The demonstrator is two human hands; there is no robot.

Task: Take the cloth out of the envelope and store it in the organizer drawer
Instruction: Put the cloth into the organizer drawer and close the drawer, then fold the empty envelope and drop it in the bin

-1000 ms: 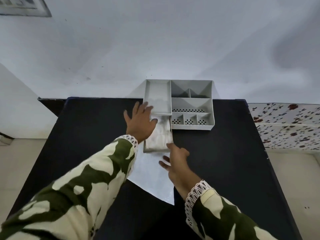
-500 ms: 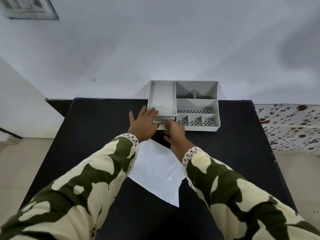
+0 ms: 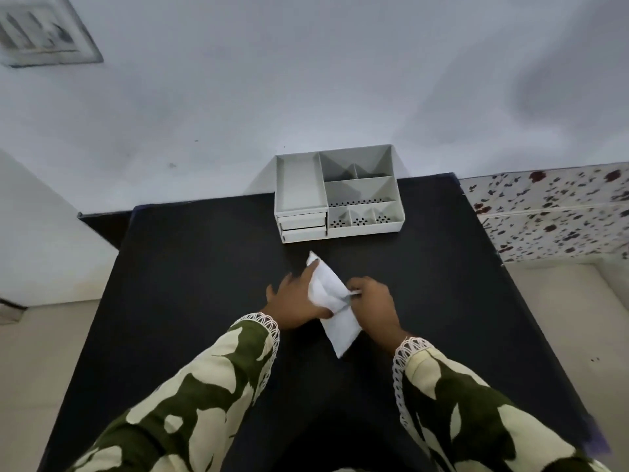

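A white envelope lies on the black table in front of me, bent lengthwise between both hands. My left hand presses on its left side with fingers spread and the thumb under its edge. My right hand pinches its right edge. The white organizer stands at the table's far edge against the wall, and its two small drawers at the lower left are pushed in. The cloth is not visible.
A white wall rises behind the table. A patterned surface adjoins the table on the right. Pale floor shows on both sides. A framed switch plate hangs on the wall at upper left.
The drawer that stood pulled out a second ago is now shut. Both hands have drawn back from the organizer to the envelope and have folded it up between them.
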